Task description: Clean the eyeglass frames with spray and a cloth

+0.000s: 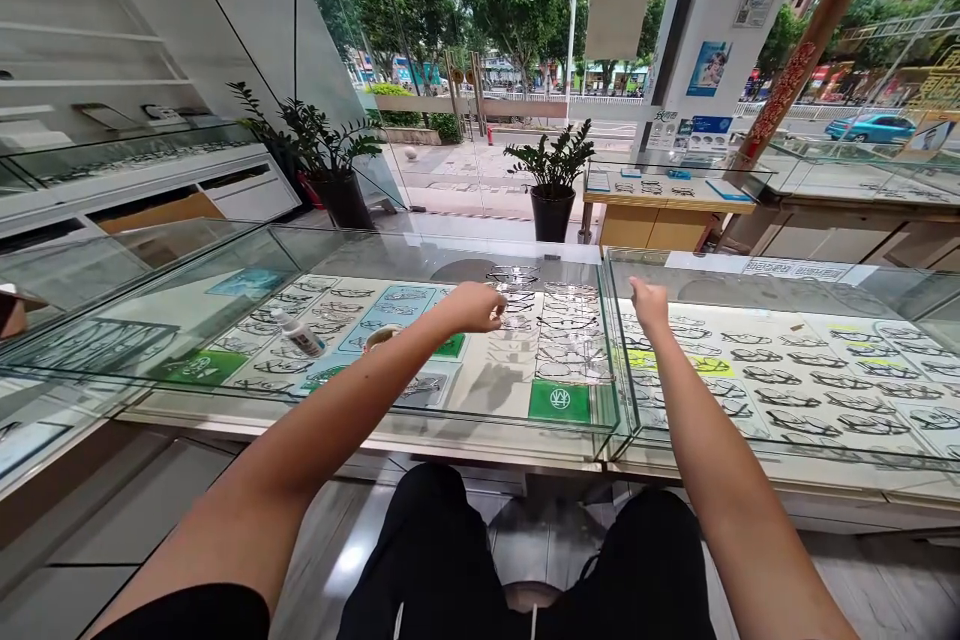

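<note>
My left hand is closed above the middle glass showcase, its fingers curled together; whatever they pinch is too small to make out. Just past it, a column of eyeglass frames runs along the display. My right hand is closed near the left end of the right showcase, its fingertips pressed together, and any held item cannot be made out. Between my hands lie more frames above a green card. A white bottle stands tilted in view to the left of my left forearm.
Glass edges of the middle showcase and right showcase run across in front of my knees. Rows of eyeglasses fill the right case. Two potted plants stand beyond, near the window. A stool's edge shows between my legs.
</note>
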Demonstrator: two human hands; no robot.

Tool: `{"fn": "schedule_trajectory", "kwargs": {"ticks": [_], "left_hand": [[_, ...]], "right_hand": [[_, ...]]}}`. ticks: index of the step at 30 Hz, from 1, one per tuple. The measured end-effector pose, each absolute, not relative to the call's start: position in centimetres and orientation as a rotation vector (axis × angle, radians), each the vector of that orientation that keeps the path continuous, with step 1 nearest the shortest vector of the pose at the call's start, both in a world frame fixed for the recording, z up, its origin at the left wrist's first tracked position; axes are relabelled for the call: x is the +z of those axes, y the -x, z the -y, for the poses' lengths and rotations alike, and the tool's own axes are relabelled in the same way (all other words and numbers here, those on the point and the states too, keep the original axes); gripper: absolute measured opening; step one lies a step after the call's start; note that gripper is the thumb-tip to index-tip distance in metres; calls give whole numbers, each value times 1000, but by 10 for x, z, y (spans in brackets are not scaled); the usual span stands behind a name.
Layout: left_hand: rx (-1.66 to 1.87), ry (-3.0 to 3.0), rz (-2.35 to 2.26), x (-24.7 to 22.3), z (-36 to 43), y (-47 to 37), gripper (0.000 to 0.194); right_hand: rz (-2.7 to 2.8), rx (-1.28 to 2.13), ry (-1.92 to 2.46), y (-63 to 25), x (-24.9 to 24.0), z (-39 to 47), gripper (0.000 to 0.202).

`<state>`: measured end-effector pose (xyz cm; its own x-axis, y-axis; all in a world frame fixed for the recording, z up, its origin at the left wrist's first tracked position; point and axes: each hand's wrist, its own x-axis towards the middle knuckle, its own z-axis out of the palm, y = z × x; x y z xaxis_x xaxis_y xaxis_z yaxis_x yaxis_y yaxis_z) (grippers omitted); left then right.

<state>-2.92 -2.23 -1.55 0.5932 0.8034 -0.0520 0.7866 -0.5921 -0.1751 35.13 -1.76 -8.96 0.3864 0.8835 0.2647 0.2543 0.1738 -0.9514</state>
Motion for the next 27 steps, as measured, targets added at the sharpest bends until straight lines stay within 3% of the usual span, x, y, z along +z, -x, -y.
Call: {"fn": "schedule_trajectory", "kwargs": {"ticks": [5, 12, 18, 21, 27], "left_hand": [[157, 2631, 1440, -14, 0, 27, 29], [163, 2678, 1485, -19, -14, 20, 24], [16, 2737, 1529, 18, -8, 39, 22], [-401, 2947, 1673, 37, -1, 42, 25], [-1830, 3047, 1723, 26, 6, -3, 39]], "right_hand": [[1131, 643, 1336, -349, -90, 16, 58], [1115, 672, 1279, -345, -96, 14, 61], [1034, 727, 1199, -353, -91, 16, 59], [1042, 787, 1148, -343, -83, 20, 59], [1128, 909, 1015, -296, -47, 25, 59]]}}
